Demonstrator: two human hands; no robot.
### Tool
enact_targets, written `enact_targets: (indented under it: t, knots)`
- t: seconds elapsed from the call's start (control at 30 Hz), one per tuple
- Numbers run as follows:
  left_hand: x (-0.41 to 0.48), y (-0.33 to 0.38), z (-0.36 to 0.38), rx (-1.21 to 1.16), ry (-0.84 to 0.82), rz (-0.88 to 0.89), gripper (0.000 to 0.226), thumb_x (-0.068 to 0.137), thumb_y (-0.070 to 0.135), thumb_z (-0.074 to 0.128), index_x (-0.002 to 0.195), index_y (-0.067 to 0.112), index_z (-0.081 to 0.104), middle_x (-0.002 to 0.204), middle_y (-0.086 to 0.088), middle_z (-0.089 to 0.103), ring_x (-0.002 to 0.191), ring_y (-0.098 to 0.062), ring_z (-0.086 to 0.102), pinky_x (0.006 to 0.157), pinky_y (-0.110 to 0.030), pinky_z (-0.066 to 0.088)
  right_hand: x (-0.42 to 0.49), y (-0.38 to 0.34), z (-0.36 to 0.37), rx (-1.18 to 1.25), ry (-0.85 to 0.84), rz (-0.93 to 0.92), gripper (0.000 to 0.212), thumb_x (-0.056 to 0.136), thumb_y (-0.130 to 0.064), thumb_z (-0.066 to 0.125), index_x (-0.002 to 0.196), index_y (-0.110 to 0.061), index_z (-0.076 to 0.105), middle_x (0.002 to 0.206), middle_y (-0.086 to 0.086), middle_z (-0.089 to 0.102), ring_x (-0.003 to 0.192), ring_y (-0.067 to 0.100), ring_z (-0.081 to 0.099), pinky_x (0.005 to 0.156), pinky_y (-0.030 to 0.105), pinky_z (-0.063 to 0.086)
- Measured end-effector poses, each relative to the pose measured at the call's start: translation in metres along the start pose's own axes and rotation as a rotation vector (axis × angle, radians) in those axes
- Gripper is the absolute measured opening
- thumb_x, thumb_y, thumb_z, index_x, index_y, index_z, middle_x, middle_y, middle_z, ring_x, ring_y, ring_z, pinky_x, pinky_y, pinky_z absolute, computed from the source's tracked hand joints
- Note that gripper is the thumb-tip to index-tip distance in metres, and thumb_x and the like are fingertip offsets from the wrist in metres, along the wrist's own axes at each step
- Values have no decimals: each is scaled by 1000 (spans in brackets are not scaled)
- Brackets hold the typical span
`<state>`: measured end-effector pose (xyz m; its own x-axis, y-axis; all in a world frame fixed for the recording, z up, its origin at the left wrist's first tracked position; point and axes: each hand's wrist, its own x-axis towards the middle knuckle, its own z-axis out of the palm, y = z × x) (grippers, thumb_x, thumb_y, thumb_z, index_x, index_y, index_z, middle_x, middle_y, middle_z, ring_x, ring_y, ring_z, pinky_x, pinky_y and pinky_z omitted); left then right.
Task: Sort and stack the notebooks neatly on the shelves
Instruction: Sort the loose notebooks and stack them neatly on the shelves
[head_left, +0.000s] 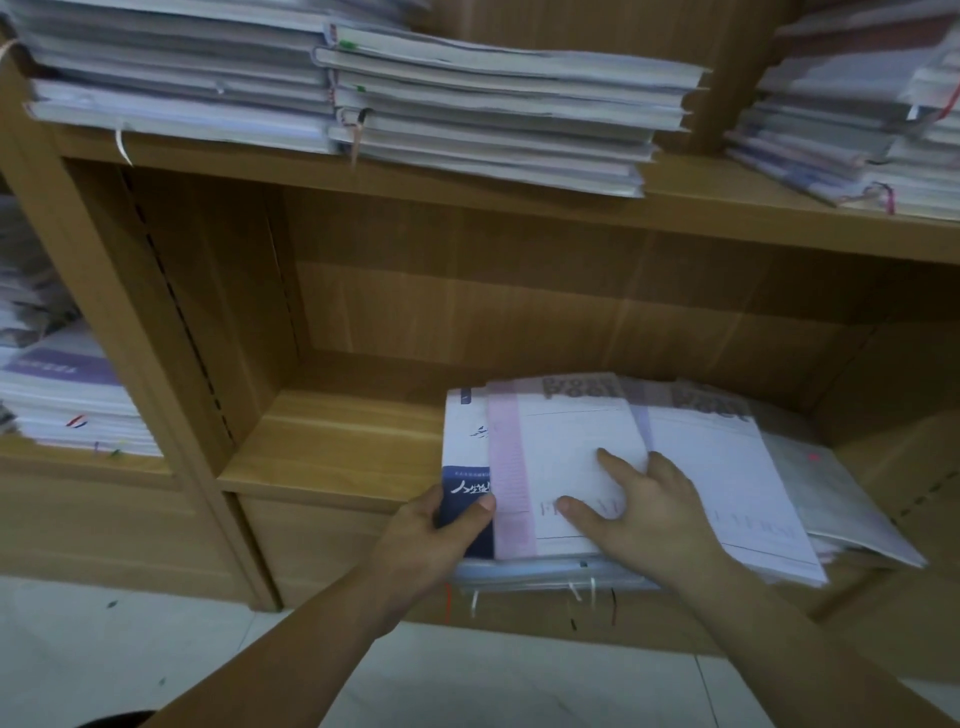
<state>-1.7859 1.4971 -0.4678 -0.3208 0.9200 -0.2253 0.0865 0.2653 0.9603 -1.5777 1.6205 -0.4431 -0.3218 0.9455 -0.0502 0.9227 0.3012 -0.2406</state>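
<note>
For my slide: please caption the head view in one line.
Left hand grips a blue notebook; right hand presses a pink one on the shelf.

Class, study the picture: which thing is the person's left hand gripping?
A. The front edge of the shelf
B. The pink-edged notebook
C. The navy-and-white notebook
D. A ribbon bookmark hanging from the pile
C: the left hand curls round the near corner of the navy-and-white notebook, thumb on its cover, while the right hand lies flat on the pink-edged notebook.
</note>
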Motion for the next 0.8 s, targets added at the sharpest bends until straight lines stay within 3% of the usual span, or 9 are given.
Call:
enact_targets:
  t: [0.1,0.23,0.3,0.37,0.5,0.63,0.7,0.77,0.8]
  knots:
    - [4,-4,-3,10,16,-9,27,98,32,66,124,27,66,108,16,75,90,4,70,67,-12,53,-5,-22,5,21,6,-92,82,79,-84,47,147,-38,47,151,12,41,140,31,34,118,42,27]
    - [15,-20,-7,119,96,-79,30,95,23,66,125,22,62,115,10,71,103,-11,67,94,-40,58,-1,-18,1,269,-75,-208,64,82,-73,54,137,-40,58,149,-6,49,140,19,44,114,37,39]
    - [20,-22,-8,141,152,-79,29,96,23,63,124,23,59,119,6,69,109,-15,64,100,-40,54,5,-4,-6,372,-73,-230,56,85,-63,60,136,-39,60,143,-14,55,136,10,48,111,30,41]
    - [23,-20,-11,176,207,-79,31,97,20,60,128,22,56,120,3,65,110,-19,62,99,-36,52,10,14,-10,278,6,-200,52,89,-53,65,138,-37,58,148,-9,51,138,12,45,112,25,36]
    - [24,-15,-14,281,220,-143,29,98,21,58,126,20,51,112,-1,53,100,-26,58,81,-40,60,8,42,-13,56,-113,-77,75,77,-78,60,145,-51,43,168,6,14,155,23,11,122,37,18]
    - [17,-15,-13,296,209,-138,25,98,23,60,120,22,50,105,1,53,96,-23,57,84,-40,59,2,45,-16,13,-102,-77,95,63,-88,63,147,-51,39,168,2,16,154,20,14,119,37,26]
    - [13,-16,-15,270,204,-104,25,97,22,62,121,18,57,106,3,60,97,-19,60,86,-36,56,-2,40,-20,-71,-68,-76,89,71,-76,67,149,-44,40,159,3,38,145,22,34,111,35,38]
    - [10,-17,-18,226,193,-71,28,95,22,65,122,20,62,110,6,69,101,-17,64,91,-38,56,-6,37,-28,-129,37,-78,72,78,-60,66,144,-38,50,125,0,66,116,23,59,90,32,50]
    - [9,-18,-19,205,185,-56,28,95,22,66,123,22,63,111,8,70,103,-16,66,93,-40,56,-8,35,-32,-115,111,-92,61,79,-51,64,138,-33,58,103,0,71,99,25,64,80,33,53]
